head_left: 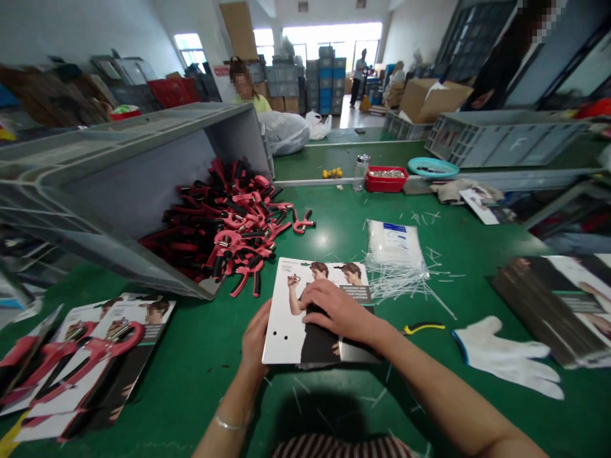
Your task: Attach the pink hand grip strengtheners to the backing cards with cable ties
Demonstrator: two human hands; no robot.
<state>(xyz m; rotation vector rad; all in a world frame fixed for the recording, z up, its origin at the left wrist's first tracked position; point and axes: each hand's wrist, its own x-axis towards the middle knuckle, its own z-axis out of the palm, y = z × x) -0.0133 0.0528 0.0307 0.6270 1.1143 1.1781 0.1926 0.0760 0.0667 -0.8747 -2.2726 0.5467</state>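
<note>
Left hand (255, 340) pinches the left edge of a printed card (289, 324), thumb on top, fingers under; right hand (341, 312) lies palm-down on the card's middle, fingers loosely spread, pressing and not clasping; card lies flat on the green table (191, 369) right in front of the person, long side running away from them; print shows two figures in dark shirts squeezing a hand gripper, plus a dark band of white lettering too small to read; punched holes show in the white lower-left part; thin bracelet (229, 423) on the left wrist.

Just beyond the card, a pile of red-and-black hand grippers (229, 222) spills from a grey crate (143, 178) tipped on its side; right of the card, a clear bag of white ties (395, 245) with a blue label, text unreadable; loose ties (410, 283) scattered beside it; yellow-handled tool (422, 327) near the right wrist; white glove (506, 356) further right; stack of printed cards (558, 305) at the right edge; carded grippers (86, 356) heaped at the left; red tray (386, 180) at the far side.
</note>
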